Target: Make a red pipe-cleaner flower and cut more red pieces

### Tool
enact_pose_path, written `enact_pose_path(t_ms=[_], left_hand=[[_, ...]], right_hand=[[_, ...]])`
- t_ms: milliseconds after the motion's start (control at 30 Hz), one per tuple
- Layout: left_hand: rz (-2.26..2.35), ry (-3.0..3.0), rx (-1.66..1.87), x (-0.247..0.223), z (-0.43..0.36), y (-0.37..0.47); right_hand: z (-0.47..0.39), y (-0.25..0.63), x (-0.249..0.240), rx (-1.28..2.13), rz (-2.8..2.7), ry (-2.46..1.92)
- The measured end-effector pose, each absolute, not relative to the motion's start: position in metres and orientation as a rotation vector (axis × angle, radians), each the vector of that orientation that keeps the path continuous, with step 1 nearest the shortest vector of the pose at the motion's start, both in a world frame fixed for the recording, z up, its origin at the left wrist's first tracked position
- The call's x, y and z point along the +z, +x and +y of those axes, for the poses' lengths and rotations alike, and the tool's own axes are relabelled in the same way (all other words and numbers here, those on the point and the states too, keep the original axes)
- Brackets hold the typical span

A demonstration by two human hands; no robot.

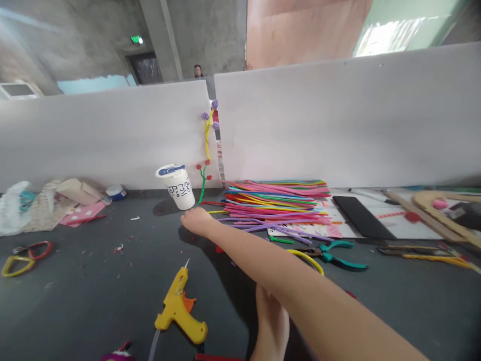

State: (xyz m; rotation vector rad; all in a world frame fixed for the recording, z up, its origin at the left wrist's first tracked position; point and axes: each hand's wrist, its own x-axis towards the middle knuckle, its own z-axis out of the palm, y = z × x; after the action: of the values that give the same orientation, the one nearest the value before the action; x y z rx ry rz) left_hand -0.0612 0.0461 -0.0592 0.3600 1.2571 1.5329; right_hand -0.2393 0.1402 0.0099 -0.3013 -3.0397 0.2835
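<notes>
My right arm reaches across from the lower right. My right hand (197, 221) is low over the dark table, its fingers curled, just below a white paper cup (181, 193) with blue marks and a blue lid. Whatever those fingers may hold is hidden. Beneath the right forearm is my left hand (272, 316), mostly covered, so its fingers do not show. A yellow pipe cleaner (310, 258) curves out from behind the forearm. Beyond the right hand lies a pile of colourful pipe cleaners (278, 198). A yellow glue gun (178, 308) rests on its side nearer to me.
Teal-handled pliers (338, 253) and a black phone (363, 216) lie right of the arm. Scissors (28, 256) lie far left. Pipe-cleaner flowers (205, 178) lean against white partition boards (338, 120). A person's head (198, 71) shows beyond the boards.
</notes>
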Motion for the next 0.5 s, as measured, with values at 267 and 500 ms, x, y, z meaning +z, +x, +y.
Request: enact_pose_path(t_ms=[267, 500], left_hand=[[1.409, 0.454, 1.536, -0.052, 0.046, -0.066], [1.425, 0.645, 1.439, -0.022, 0.033, -0.069]], right_hand=[[0.174, -0.016, 0.068, 0.446, -2.698, -0.876], [0.133, 0.146, -0.008, 0.487, -2.592, -1.410]])
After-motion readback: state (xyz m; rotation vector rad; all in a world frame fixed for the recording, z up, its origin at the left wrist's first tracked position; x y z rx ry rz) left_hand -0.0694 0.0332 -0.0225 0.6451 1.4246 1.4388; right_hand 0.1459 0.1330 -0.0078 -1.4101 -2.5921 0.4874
